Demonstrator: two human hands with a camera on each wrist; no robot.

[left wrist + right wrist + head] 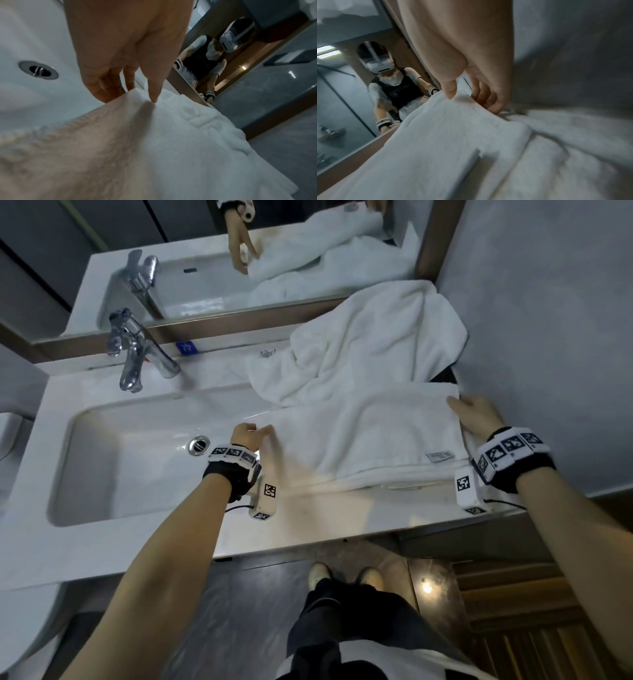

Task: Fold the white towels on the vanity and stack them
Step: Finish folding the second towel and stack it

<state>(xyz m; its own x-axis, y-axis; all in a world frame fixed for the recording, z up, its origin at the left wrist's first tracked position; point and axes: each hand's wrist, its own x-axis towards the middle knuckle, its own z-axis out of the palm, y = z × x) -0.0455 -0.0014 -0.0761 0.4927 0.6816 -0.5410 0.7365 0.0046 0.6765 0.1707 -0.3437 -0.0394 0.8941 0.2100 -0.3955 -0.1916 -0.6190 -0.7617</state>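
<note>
1. Both forearms reach in over the counter's front edge. Left hand [247,436] pinches the far left corner of the flat towel [370,436], thumb on top and fingers curled beneath, as the left wrist view shows.
2. Right hand [478,416] pinches the far right corner the same way — thumb over, fingers under — at the counter's right end.
3. Flat towel lies on the counter to the right of the sink basin [113,460], its left edge reaching the basin's rim. It looks doubled over already: layered edges show along the front and a label [440,456] faces up near the front right corner.
4. Second towel [370,344] sits crumpled behind it, against the mirror frame at the back right corner — unfolded, touching the first.
5. Judgement: early on. One towel partly folded, further folds likely needed; the other not begun; no stack yet.
</note>
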